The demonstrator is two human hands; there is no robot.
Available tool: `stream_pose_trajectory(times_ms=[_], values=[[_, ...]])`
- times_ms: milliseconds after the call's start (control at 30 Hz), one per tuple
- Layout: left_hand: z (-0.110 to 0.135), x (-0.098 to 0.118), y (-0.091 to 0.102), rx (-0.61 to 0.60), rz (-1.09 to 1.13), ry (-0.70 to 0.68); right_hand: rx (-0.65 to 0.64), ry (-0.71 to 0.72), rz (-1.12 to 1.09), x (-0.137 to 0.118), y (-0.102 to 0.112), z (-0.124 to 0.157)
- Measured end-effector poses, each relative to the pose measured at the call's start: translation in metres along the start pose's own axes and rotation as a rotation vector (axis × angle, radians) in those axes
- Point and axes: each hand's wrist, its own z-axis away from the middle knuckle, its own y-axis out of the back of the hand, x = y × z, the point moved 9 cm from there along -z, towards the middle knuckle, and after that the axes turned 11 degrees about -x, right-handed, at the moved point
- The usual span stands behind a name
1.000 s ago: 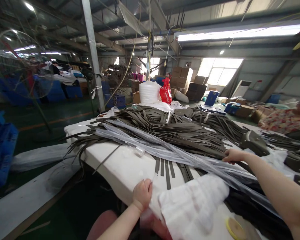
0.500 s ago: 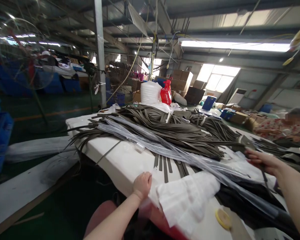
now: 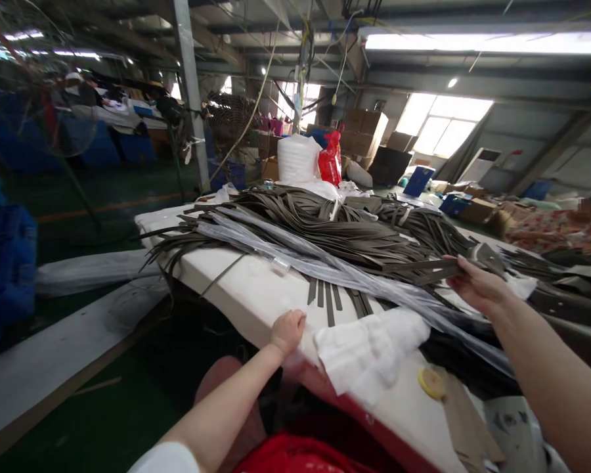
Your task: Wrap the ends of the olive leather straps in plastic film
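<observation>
My right hand point(image 3: 477, 287) is closed on the end of a dark grey-brown strap point(image 3: 418, 265) at the right side of the heap. The heap of long flat straps point(image 3: 295, 230) spreads over the white-covered table point(image 3: 246, 289). At the table's near edge my left hand point(image 3: 289, 330) is curled closed; whatever its fingers hold, if anything, is hidden. Several short strap ends point(image 3: 329, 305) lie just beyond it. Clear plastic sleeves point(image 3: 320, 266) stretch across the heap. To the right of my left hand rests a crumpled white cloth point(image 3: 374, 351).
A yellow tape roll point(image 3: 431, 383) lies near the front edge. Behind the heap stand a white foam roll point(image 3: 298, 159) and a red bag point(image 3: 330, 159). Another person point(image 3: 556, 226) sits at the right. Blue crates point(image 3: 10, 256) are stacked at the left, near a metal post point(image 3: 192, 98).
My right hand has moved left and inward, bringing the strap end closer to the heap. My left hand stays closed at the table edge. The view has tilted down slightly.
</observation>
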Motion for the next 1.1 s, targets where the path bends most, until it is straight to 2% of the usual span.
stream_pose_trajectory(times_ms=[100,200,267,333,467,700,833,967,1100], values=[[0.027,0.019,0.01,-0.057,0.055,-0.143,-0.086,-0.153,-0.185,0.008,-0.067,0.03],[0.064,0.046,0.021,-0.173,0.328,-0.387,-0.128,-0.166,-0.348,-0.009,-0.125,0.067],[0.087,0.061,0.027,-0.259,0.538,-0.538,-0.105,-0.132,-0.41,-0.021,-0.15,0.088],[0.104,0.069,0.028,-0.334,0.645,-0.612,-0.051,-0.081,-0.449,-0.028,-0.165,0.103],[0.12,0.068,0.018,-0.454,0.752,-0.606,0.078,0.005,-0.51,-0.033,-0.174,0.122],[0.126,0.06,0.006,-0.567,1.113,-0.407,0.171,0.006,-0.551,-0.026,-0.169,0.144],[0.129,0.069,0.01,-0.599,1.161,-0.406,0.121,-0.021,-0.522,-0.019,-0.17,0.15],[0.128,0.077,0.022,-0.542,1.033,-0.495,0.006,-0.056,-0.479,-0.011,-0.176,0.152],[0.13,0.085,0.024,-0.498,0.852,-0.518,-0.088,-0.14,-0.476,-0.002,-0.183,0.156]])
